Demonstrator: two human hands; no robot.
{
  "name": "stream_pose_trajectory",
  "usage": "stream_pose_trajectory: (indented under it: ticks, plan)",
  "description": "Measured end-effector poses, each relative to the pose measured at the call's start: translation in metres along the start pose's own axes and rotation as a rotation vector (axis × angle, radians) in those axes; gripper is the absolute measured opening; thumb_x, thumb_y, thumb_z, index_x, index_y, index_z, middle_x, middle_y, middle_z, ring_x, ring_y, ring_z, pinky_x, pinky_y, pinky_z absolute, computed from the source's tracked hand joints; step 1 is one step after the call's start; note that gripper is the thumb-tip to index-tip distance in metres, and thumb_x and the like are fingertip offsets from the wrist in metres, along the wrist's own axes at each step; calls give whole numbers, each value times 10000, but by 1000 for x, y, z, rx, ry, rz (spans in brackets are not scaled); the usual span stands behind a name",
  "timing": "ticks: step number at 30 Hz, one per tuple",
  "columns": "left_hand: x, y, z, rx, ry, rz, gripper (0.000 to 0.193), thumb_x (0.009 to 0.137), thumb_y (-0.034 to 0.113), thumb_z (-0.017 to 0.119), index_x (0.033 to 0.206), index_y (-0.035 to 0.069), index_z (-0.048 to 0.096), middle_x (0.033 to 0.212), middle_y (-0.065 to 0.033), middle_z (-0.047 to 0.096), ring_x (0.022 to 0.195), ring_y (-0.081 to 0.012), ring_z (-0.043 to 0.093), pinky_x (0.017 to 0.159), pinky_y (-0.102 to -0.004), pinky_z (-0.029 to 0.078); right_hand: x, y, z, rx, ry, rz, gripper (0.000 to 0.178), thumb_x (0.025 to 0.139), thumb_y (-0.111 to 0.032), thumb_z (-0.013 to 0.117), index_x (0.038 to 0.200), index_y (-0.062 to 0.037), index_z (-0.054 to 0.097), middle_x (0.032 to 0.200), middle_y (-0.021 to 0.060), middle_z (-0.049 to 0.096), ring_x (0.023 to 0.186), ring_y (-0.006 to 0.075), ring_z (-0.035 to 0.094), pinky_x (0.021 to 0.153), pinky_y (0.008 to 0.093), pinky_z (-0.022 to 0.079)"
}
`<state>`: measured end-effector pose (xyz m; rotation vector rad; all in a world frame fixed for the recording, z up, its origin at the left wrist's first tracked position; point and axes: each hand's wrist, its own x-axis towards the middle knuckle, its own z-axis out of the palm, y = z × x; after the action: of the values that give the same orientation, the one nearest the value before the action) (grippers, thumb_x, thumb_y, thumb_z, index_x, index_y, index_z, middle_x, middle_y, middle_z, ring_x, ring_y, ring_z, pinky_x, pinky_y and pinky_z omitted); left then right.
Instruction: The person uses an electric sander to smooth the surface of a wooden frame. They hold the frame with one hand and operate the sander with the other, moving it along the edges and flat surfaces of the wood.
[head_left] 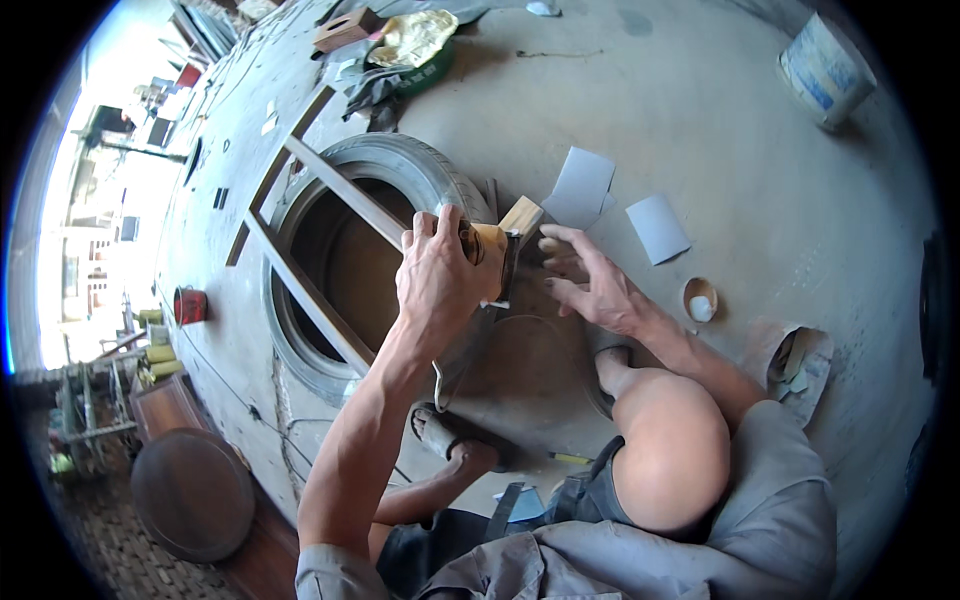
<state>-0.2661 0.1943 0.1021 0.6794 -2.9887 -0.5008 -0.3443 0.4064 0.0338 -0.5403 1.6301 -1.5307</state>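
Observation:
My left hand [437, 265] is wrapped over the top of an orange-and-black electric sander [487, 248], whose flat dark pad faces right. A pale cord [438, 385] hangs below that hand. Just beyond the sander sticks out a piece of bare, light wood [520, 216]. To the right, my right hand [597, 285] is held in the air, fingers apart and bent, with nothing in it. A brown wooden frame [310, 285] with crossbars lies across a large tyre [350, 150], left of the sander; my left hand and forearm hide part of it.
White paper sheets [658, 229] and a small round bowl [701, 300] lie right of my right hand. Farther off stand a paint-stained bucket [826, 72] and a green basin [428, 75]. A red bucket [190, 305] and a round dark wooden seat [193, 495] are at left.

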Motion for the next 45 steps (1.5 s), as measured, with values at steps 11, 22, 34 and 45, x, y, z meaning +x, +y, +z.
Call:
stream_pose_trajectory:
  ticks: [11, 22, 34, 45]
  plan:
    - [-12, -61, -13, -1122, -380, -106, 596, 1120, 448, 491, 1545, 31, 468, 1295, -149, 639, 1209, -262, 635, 1054, -425, 546, 75, -83, 76, -1001, 47, -18, 1029, 755, -326, 848, 1585, -73, 294, 1436, 305, 428, 1302, 530, 505, 1134, 574, 455]
    - [-213, -269, 8, 24, -130, 184, 959, 846, 362, 831, 1618, 70, 344, 1679, -202, 297, 1499, -431, 368, 1203, -533, 369, 128, -85, 31, -1178, 453, -74, 593, 759, -240, 771, 1307, -165, 559, 1291, 198, 543, 1208, 432, 586, 991, 536, 548]
    - [-216, -278, 30, -37, -7, 110, 1159, 718, 272, 885, 1639, -12, 241, 1710, -233, 245, 1477, -398, 435, 1189, -470, 399, 135, -84, 40, -1249, 469, -146, 533, 789, -300, 792, 1274, -186, 600, 1241, 183, 570, 1180, 408, 607, 984, 527, 546]
    - [-221, -286, 40, -28, 44, 169, 748, 699, 248, 835, 1345, -48, 602, 1404, -243, 625, 1370, -405, 547, 1201, -518, 369, 129, -80, 48, -1314, 466, -217, 527, 785, -321, 821, 1245, -167, 614, 1186, 187, 607, 1134, 387, 643, 983, 498, 543]
